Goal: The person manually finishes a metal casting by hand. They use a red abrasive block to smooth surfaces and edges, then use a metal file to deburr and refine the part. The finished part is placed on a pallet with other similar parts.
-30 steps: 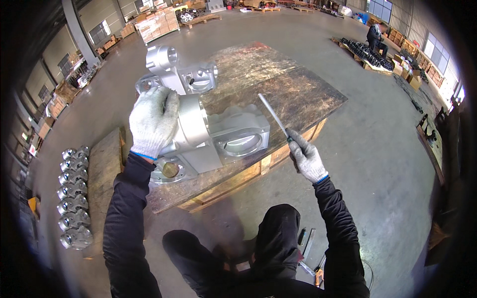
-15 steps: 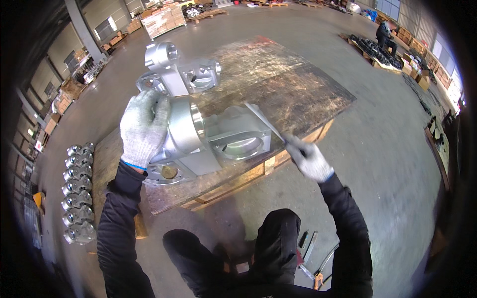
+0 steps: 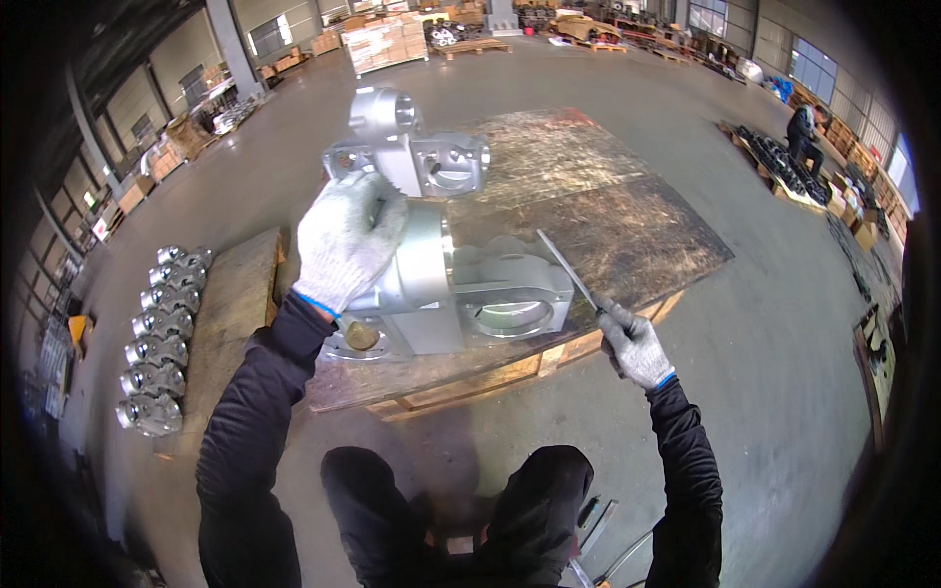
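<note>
A large silver metal casting (image 3: pixel 421 338) lies on the wooden tabletop right in front of me, its thick ring end at the left and an arm with an oval opening at the right. My left hand (image 3: pixel 350 240), in a pale knit glove, is closed over the ring's upper left side; some fingertips are hidden behind it. In my gloved right hand (image 3: pixel 637 351) is a slim metal file (image 3: pixel 567 269), gripped at its near end. Its blade slants up and left along the casting's right end; whether it touches the metal I cannot tell.
Beyond it a second silver casting (image 3: pixel 417 162) stands on the scuffed wooden tabletop (image 3: pixel 647 225). Several smaller castings (image 3: pixel 157 338) line a board at the left. Hand tools (image 3: pixel 596 524) lie on the floor by my right knee. A person (image 3: pixel 806 137) sits at the far right.
The whole scene has shifted right and somewhat down in the picture. The file has drawn back slightly to the right and toward me along the casting's end. My left hand keeps its hold.
</note>
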